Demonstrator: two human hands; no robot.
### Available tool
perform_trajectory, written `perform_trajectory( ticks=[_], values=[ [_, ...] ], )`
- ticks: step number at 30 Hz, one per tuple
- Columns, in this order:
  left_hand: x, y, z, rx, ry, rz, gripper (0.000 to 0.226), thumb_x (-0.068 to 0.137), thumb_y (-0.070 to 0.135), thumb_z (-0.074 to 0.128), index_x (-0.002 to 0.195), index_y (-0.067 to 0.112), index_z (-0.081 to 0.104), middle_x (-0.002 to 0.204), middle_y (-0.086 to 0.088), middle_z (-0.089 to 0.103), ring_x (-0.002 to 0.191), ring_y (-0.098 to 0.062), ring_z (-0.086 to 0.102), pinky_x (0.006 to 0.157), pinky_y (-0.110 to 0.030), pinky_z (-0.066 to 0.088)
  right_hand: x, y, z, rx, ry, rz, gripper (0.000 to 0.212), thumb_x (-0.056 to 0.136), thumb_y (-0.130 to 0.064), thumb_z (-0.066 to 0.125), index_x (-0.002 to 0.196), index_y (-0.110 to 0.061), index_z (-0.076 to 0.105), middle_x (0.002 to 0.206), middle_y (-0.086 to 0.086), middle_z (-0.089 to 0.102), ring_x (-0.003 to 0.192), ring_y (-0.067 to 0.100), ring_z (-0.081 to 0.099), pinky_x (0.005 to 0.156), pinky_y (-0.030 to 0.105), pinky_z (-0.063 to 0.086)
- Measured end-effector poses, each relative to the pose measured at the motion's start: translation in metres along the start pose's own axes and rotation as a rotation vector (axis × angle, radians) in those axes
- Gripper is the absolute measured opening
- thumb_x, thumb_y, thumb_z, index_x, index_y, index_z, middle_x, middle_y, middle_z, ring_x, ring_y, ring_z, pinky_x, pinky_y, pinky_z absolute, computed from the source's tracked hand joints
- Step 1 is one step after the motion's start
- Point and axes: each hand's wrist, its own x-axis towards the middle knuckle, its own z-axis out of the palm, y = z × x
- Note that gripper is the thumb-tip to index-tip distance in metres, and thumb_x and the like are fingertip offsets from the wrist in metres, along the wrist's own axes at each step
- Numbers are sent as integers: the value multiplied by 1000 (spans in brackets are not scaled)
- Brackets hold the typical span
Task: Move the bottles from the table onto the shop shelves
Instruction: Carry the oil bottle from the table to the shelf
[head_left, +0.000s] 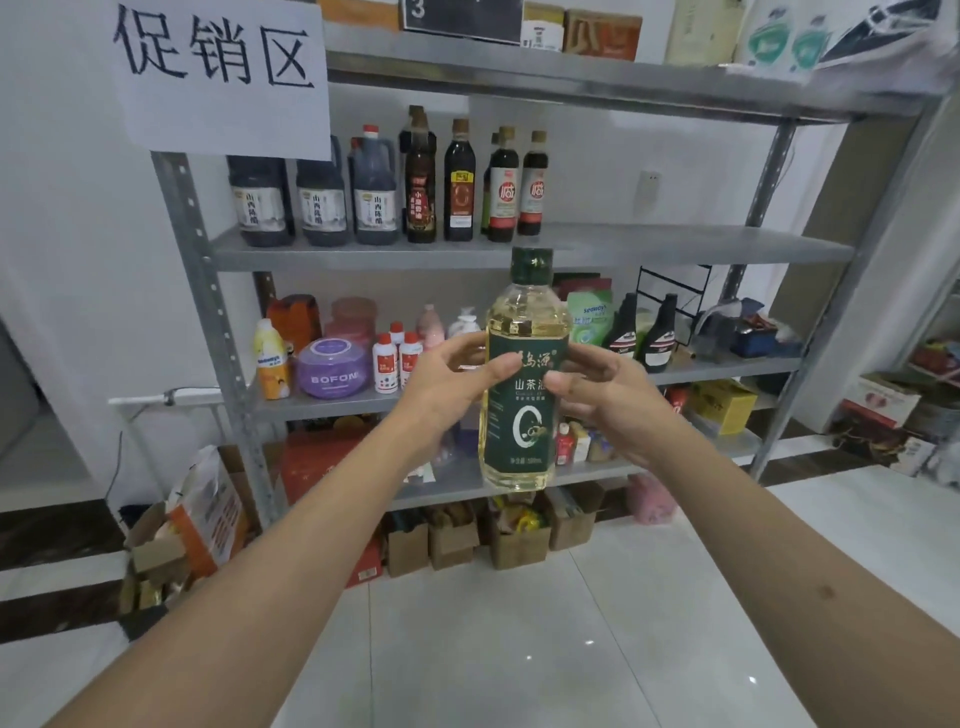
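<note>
Both hands hold one oil bottle (524, 374) upright in the air in front of the shelves (623, 247). The bottle has a dark green cap, a dark green label with white characters and pale yellow oil showing above and below the label. The left hand (447, 382) grips it from the left, thumb lying across the front of the label and fingers (465, 344) curled round the back. The right hand (605, 392) grips it from the right, thumb tip pressed on the label's right edge, its fingers partly curled behind the bottle. Both forearms stretch forward from the lower corners of the view.

The bottle is held level with the third shelf down, its cap reaching up just under the front edge of the second shelf. That second shelf carries a row of dark bottles (462, 182) and three dark jugs (322, 200) on its left half; its right half is bare metal. On the shelf behind the hands stand a purple tub (335, 366), small white bottles with red caps (397, 361), a yellow-and-white bottle (271, 358), a green pouch (589, 317) and two black squeeze bottles (644, 332). A paper sign (218, 73) with three hand-drawn characters hangs on the rack's upper left corner. Cardboard boxes (467, 538) sit on the tiled floor under the lowest shelf.
</note>
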Motion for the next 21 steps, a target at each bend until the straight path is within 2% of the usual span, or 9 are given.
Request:
perform_trajectory(
  ticks=[3, 6, 9, 13, 16, 19, 21],
  values=[
    [40, -2, 4, 4, 12, 12, 83, 57, 62, 89, 126, 22, 66, 122, 5, 71, 116, -15, 66, 100, -42, 55, 39, -2, -12, 10, -1, 2, 57, 82, -7, 78, 136, -6, 58, 127, 11, 67, 111, 23, 70, 89, 36, 60],
    [84, -6, 5, -11, 17, 19, 72, 64, 53, 85, 126, 21, 67, 118, 5, 72, 112, -15, 68, 100, -45, 55, 79, -1, -24, -1, -14, -4, 42, 87, -4, 73, 127, -10, 63, 121, 8, 71, 110, 24, 71, 92, 40, 59],
    [131, -10, 4, -1, 20, 31, 72, 63, 52, 84, 127, 21, 68, 119, 5, 72, 113, -14, 68, 101, -44, 54, 123, 3, -33, 1, 2, -28, 36, 87, -5, 72, 122, -13, 66, 111, 1, 76, 106, 21, 72, 88, 36, 59],
    [198, -17, 1, 7, -25, 52, 70, 66, 52, 80, 128, 24, 66, 120, 9, 72, 111, -11, 68, 100, -43, 55, 187, 9, -46, 21, 49, -49, 57, 80, -11, 78, 133, -5, 59, 119, 8, 72, 109, 25, 71, 86, 36, 57],
    [249, -24, -1, 1, -73, 57, 67, 73, 52, 80, 132, 25, 64, 125, 9, 70, 118, -14, 65, 104, -47, 51, 229, 10, -59, 22, 72, -54, 56, 80, -10, 78, 133, -5, 59, 121, 9, 72, 109, 24, 71, 83, 34, 58],
    [295, -30, 3, -2, -117, 80, 76, 73, 51, 84, 138, 21, 59, 129, 6, 68, 123, -19, 63, 107, -48, 48, 265, 11, -71, 38, 103, -78, 54, 76, -10, 78, 127, -6, 62, 113, 6, 75, 103, 21, 73, 78, 30, 59],
    [322, -31, 9, -1, -135, 82, 77, 73, 47, 84, 140, 19, 57, 130, 4, 68, 124, -20, 62, 108, -48, 47, 289, 10, -81, 46, 108, -85, 58, 76, -9, 78, 130, -3, 61, 116, 9, 74, 105, 22, 73, 80, 31, 58]
  ],
)
